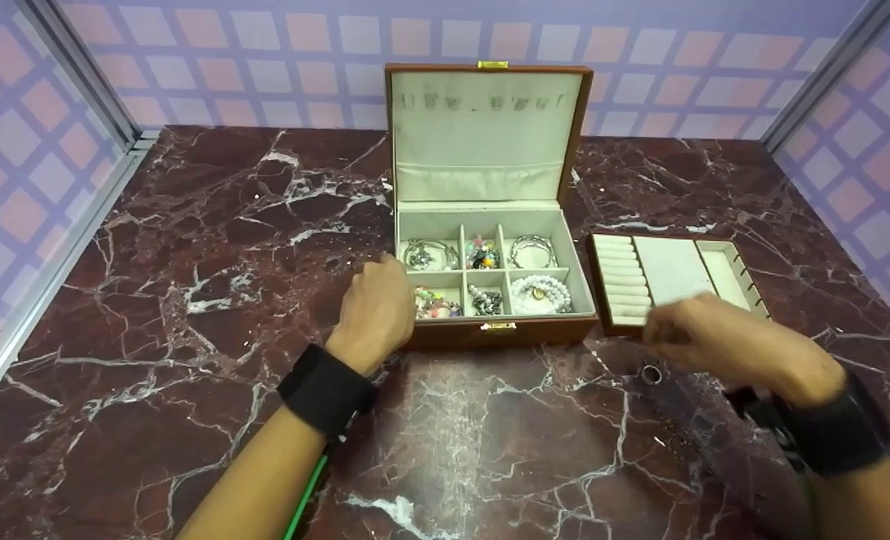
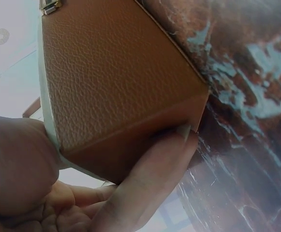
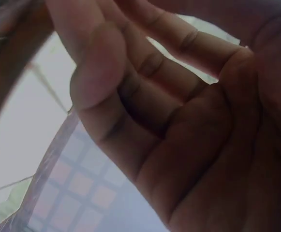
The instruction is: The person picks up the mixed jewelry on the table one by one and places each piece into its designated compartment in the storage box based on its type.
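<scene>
The left hand (image 1: 374, 311) is gripping the front left corner of the brown jewellery box (image 1: 490, 330), thumb lying along the side wall (the left wrist view shows the thumb (image 2: 150, 179) pressing against the pebbled leather (image 2: 116, 82) near the bottom corner) and the other fingers curling over the rim. The right hand (image 1: 715, 341) is hovering above the marble table (image 1: 152, 337), blurred in the head view; in the right wrist view its palm (image 3: 203, 145) is showing with the fingers loosely bent and nothing between them.

Just below the right hand's fingertips, a small silver ring (image 1: 650, 373) is lying on the table, apart from the hand. Just beyond the same hand, the removable cream tray (image 1: 674, 270) with its ring rolls is sitting on the table, right of the box.

Beyond the left hand's fingers, the box's six compartments are holding jewellery: colourful beads (image 1: 437, 306) nearest, then dark beads (image 1: 485, 300) and a white pearl bracelet (image 1: 541, 294); further off, silver bangles (image 1: 430, 255), a bead cluster (image 1: 482, 253) and another bangle (image 1: 533, 251). Furthest, the open lid (image 1: 486, 135) is standing upright before the checked wall (image 1: 265, 45). No lettering can be read anywhere.
</scene>
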